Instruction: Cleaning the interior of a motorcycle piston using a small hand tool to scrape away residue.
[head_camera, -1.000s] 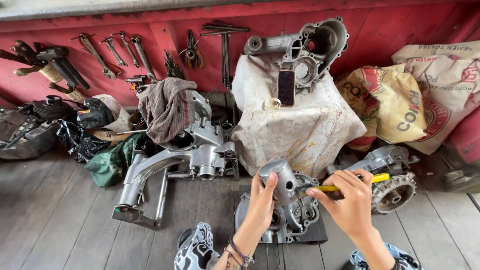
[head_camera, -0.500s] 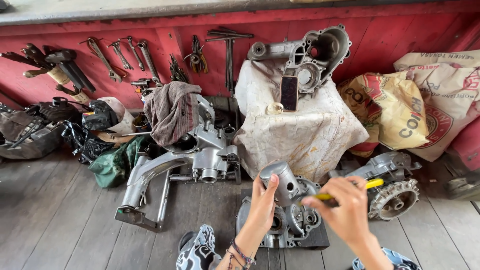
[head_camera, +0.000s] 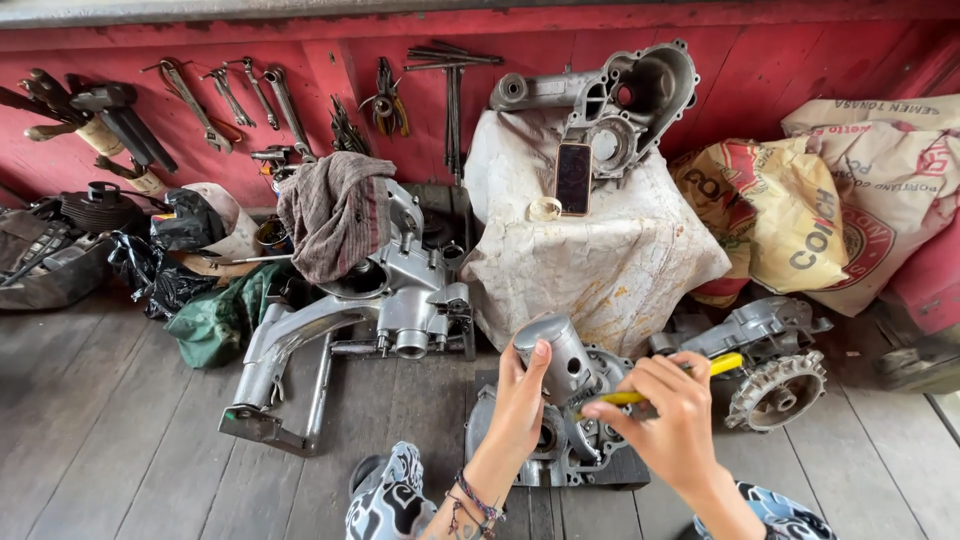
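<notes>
So here's the setup: sitting on a plank floor (head_camera: 120, 440) with a grey engine case (head_camera: 560, 440) flat on a dark mat right in front, about 6 o'clock in the view. The left hand (head_camera: 520, 405) is wrapped around a rounded silver cylinder part (head_camera: 555, 350) standing up off the case, thumb on top. The right hand (head_camera: 675, 415) is closed around a yellow-handled tool (head_camera: 725, 363), handle sticking out toward 3 o'clock, tip aimed in at the case just below the cylinder. Can't make out the tip itself; the fingers hide it.

My take on doing this bit well: let the left hand do the steadying, keep the tool square to whatever it's seated in, and turn slowly so it doesn't cam out.

Around it: a toothed round part (head_camera: 780, 390) at 3 o'clock, a bigger silver engine and frame piece (head_camera: 400, 300) at 10 o'clock with a rag (head_camera: 335, 210) on it, a cloth-covered block (head_camera: 600, 250) at 12 carrying another casing (head_camera: 620, 100), wrenches (head_camera: 240, 95) hung on the red wall, sacks (head_camera: 800, 220) at 2 o'clock.
</notes>
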